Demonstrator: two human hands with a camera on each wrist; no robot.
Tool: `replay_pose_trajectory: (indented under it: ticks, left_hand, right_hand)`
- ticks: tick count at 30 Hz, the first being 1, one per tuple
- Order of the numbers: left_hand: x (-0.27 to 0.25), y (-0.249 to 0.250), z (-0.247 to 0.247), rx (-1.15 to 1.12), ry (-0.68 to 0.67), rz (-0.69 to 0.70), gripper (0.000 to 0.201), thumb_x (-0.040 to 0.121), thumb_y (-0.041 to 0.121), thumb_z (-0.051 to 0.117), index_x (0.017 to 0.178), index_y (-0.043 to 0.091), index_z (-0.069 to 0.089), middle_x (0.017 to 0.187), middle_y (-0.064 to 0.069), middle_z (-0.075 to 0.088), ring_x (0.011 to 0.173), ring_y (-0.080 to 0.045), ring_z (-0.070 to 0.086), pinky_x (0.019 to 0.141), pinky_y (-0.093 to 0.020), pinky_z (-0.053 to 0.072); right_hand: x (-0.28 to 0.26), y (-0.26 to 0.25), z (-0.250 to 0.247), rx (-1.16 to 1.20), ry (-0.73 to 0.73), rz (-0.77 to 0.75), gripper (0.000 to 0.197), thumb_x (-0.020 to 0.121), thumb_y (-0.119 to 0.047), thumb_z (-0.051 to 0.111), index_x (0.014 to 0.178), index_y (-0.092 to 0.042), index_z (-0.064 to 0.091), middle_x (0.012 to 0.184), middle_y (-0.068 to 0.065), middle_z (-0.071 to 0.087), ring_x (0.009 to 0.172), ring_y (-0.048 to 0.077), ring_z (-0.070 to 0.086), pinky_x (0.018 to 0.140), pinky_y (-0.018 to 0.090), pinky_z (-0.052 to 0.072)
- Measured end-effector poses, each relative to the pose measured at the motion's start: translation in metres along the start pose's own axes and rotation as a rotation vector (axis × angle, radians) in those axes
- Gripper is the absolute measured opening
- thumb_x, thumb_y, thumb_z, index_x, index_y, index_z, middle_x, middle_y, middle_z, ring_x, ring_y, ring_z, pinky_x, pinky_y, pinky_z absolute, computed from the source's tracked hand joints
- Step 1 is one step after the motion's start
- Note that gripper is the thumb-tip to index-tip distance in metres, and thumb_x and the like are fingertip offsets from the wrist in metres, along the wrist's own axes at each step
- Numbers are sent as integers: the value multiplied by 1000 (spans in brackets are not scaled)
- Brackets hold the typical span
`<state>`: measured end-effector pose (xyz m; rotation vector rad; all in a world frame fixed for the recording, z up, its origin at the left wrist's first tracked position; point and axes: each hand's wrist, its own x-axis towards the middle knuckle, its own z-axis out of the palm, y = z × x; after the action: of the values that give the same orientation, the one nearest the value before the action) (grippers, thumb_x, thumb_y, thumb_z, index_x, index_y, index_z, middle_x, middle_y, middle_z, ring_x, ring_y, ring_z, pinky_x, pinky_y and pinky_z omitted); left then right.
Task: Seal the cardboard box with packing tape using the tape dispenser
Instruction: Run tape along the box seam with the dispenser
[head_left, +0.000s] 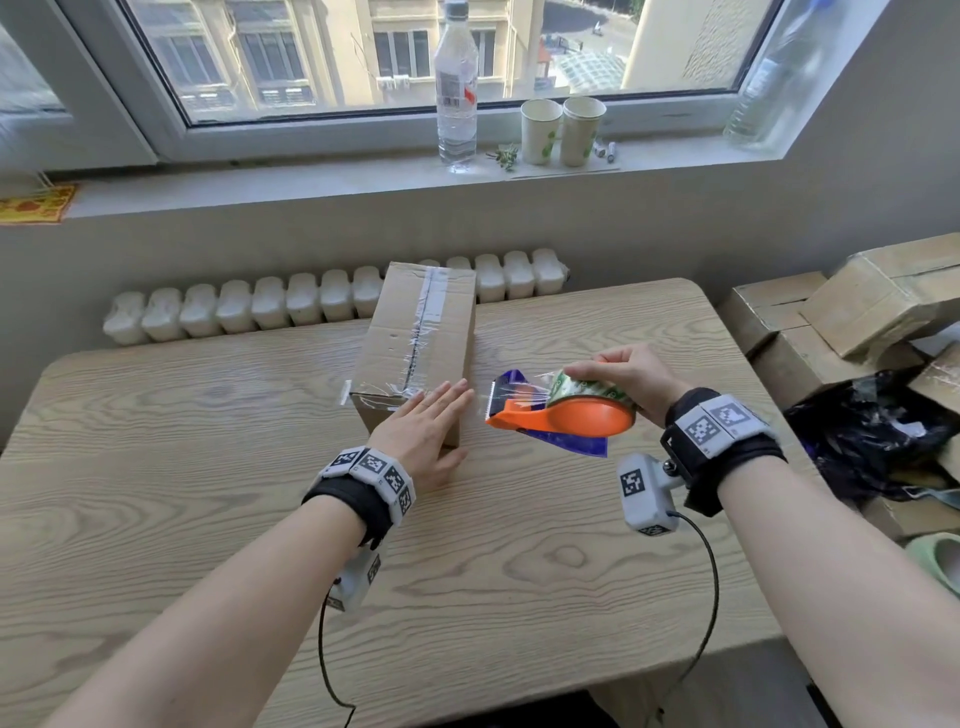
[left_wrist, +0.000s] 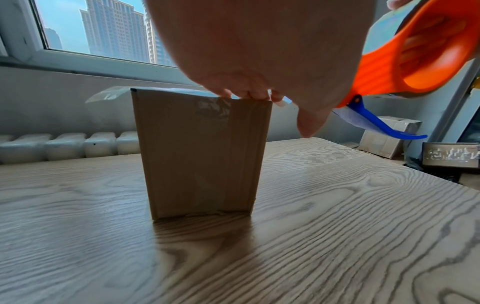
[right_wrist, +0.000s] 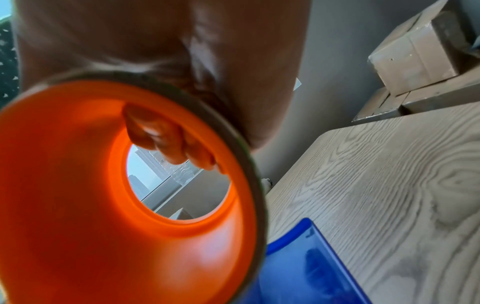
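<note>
A long brown cardboard box (head_left: 415, 332) lies on the wooden table (head_left: 208, 467), a clear tape strip (head_left: 423, 332) running along its top seam and over its near end (left_wrist: 202, 156). My left hand (head_left: 423, 431) rests flat with straight fingers on the box's near top corner (left_wrist: 249, 96). My right hand (head_left: 623, 376) grips an orange and blue tape dispenser (head_left: 566, 415) with a roll of clear tape (head_left: 587, 387), held in the air just right of the box. Its fingers curl through the orange core (right_wrist: 166, 142). The toothed blade (head_left: 493, 397) points toward the box.
On the windowsill stand a water bottle (head_left: 457, 88) and two paper cups (head_left: 563, 130). A white radiator (head_left: 260, 306) runs behind the table. Stacked cardboard boxes (head_left: 852, 312) and a black bag (head_left: 872, 436) crowd the right side. A cable (head_left: 711, 597) hangs from my right wrist.
</note>
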<state>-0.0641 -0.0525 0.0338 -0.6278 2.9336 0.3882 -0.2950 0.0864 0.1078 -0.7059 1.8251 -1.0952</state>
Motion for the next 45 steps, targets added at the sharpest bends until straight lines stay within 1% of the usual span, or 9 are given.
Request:
replay_pose_trajectory:
  ticks: [4,9,12,18,32,35,41,43,45]
  left_hand:
    - [0,-1,0,-2,1,5,76,90,44,45,149,23,2,159,7,-1,145,-9,-4,116,-26,-6]
    - [0,-1,2,-37,17,13,80,88,44,46,148,26,-2,159,7,0,146,-9,-3,119,-30,-1]
    - [1,-2,3,-13,1,11,81,87,45,47,148,26,-2,159,7,-2,146,-9,-4,120,-31,0]
    - [1,0,4,10,-11,8,81,87,46,48,148,24,-1,159,7,-4,146,-10,-5,120,-32,0]
    - [2,5,0,9,-32,-8,80,88,42,48,149,23,-1,158,7,-5,146,-10,-6,119,-31,-3]
    - [1,2,1,11,-21,-15,81,87,43,49,149,24,0,158,7,-5,146,-10,-6,119,-31,-2]
    - [0,3,0,26,-23,-7,84,86,41,49,148,26,-5,158,7,-5,146,-10,-5,119,-31,-1]
    - [0,1,-1,30,-26,-11,84,85,40,49,148,27,-4,158,8,-5,146,-9,-5,119,-30,-2]
    - [0,1,-1,26,-28,-7,84,85,40,49,148,28,-4,158,8,-4,146,-9,-5,119,-30,-2]
  right_hand:
    - [-1,0,6,61,-4,-1,27,69,-25,76,58,-9,57,60,5,63,51,18,58,47,22,48]
    - [0,3,10,104,24,-31,40,52,-43,79,54,-11,56,64,8,62,53,20,59,52,25,49]
    - [1,6,12,127,31,-58,36,58,-36,80,44,-17,53,52,1,62,46,15,58,46,21,47]
    - [2,9,17,126,74,-93,40,73,-18,77,46,-14,48,42,-6,57,38,7,55,38,16,42]
    - [0,8,19,92,86,-94,37,74,-21,76,50,-14,49,44,-5,61,43,7,60,40,17,44]
    - [-1,10,14,80,90,-72,36,74,-26,77,51,-14,52,51,-4,63,48,11,61,43,19,47]
    - [-4,15,4,12,85,-22,32,76,-23,75,60,-3,55,51,-5,65,43,5,59,43,17,46]
    - [-3,16,3,-36,83,-23,35,74,-26,77,55,-6,55,55,3,61,45,10,56,46,19,45]
    - [-3,17,1,-40,80,-20,37,73,-26,77,50,-10,53,52,2,60,46,11,56,47,21,45]
